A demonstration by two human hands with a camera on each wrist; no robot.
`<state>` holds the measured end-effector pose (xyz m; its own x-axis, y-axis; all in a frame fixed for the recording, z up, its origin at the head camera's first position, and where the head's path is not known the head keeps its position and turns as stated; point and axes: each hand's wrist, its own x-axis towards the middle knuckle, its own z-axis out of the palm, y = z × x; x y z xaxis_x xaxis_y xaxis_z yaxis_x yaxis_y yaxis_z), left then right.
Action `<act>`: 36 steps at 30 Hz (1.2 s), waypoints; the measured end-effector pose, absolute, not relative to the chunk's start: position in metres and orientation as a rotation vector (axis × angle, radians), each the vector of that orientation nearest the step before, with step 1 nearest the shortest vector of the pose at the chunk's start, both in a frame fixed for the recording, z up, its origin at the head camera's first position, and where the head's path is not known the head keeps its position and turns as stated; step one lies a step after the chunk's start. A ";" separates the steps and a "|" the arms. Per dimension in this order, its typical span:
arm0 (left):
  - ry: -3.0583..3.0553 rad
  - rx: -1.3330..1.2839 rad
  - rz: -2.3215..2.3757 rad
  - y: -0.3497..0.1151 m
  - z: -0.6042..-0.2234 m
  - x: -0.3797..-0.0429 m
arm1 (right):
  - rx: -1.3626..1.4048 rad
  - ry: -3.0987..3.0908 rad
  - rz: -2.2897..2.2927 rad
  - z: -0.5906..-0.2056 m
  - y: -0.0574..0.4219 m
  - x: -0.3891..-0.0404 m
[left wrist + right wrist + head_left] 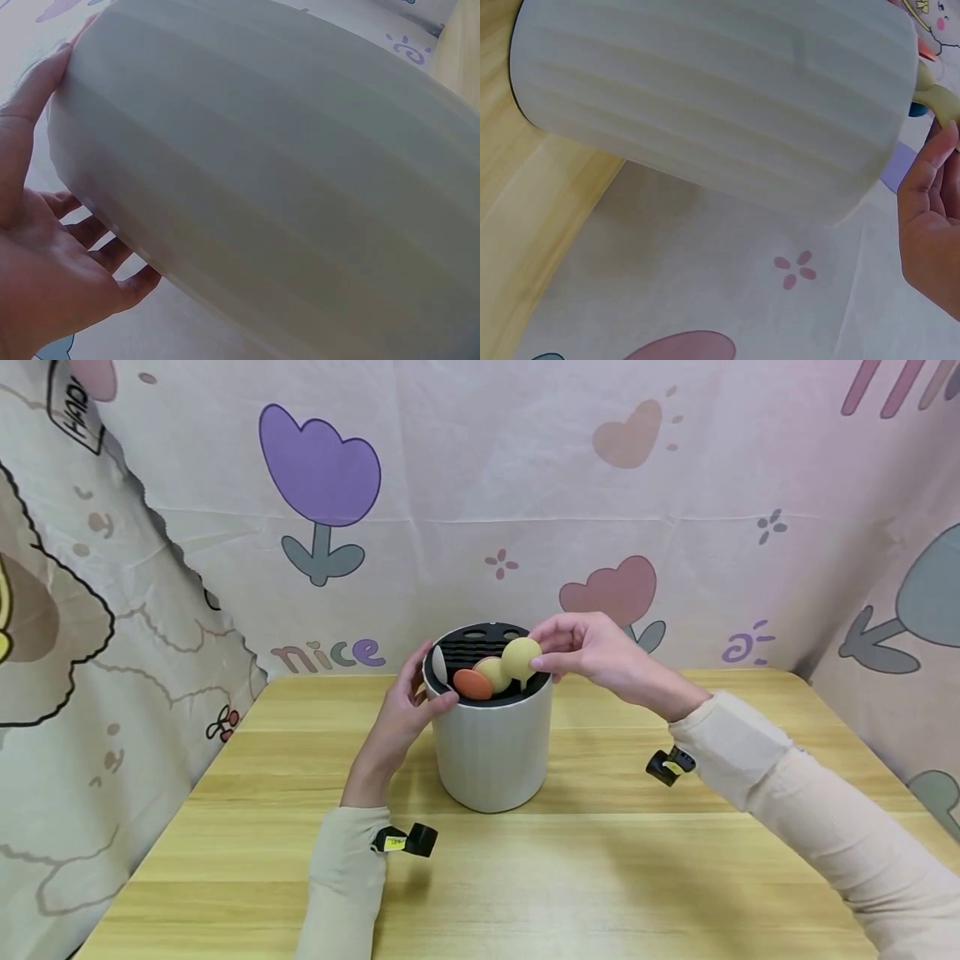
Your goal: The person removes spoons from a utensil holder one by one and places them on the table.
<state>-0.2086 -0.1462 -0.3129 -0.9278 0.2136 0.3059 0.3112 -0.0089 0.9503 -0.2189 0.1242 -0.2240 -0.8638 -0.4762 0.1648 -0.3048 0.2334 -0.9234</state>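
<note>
A white ribbed utensil holder (491, 760) stands upright on the table, with a black slotted insert (468, 652) in its top. My left hand (401, 718) grips its left side, thumb at the front rim and the other fingers round the side. Over the right part of the rim, my right hand (592, 652) pinches a pale yellow round-headed spoon (521, 658) by its head, its narrow stem pointing down into the insert. Beside it, a second pale yellow head (491, 674), an orange one (472, 685) and a whitish one (439, 665) stick out of the holder.
The wooden table (300, 777) runs back to a hanging cloth (465, 460) printed with flowers and hearts, which also covers both sides. A small black wrist camera (408, 841) sits on the left sleeve, and another camera (670, 766) on the right sleeve.
</note>
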 end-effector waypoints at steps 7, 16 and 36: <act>-2.156 -0.572 -2.107 -0.146 -0.313 -0.207 | -0.809 2.369 -1.753 -0.212 0.126 -0.214; -2.170 -0.557 -2.088 -0.148 -0.313 -0.208 | -0.929 2.451 -1.831 -0.193 0.128 -0.211; -2.201 -0.537 -2.065 -0.146 -0.312 -0.207 | -0.997 2.374 -2.159 -0.165 0.126 -0.202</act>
<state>-0.2073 -0.1465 -0.3124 -0.9357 0.1997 0.2908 0.3029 0.0324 0.9525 -0.2022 0.1263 -0.1645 -0.8021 -0.2746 0.5304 -0.5540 0.0102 -0.8325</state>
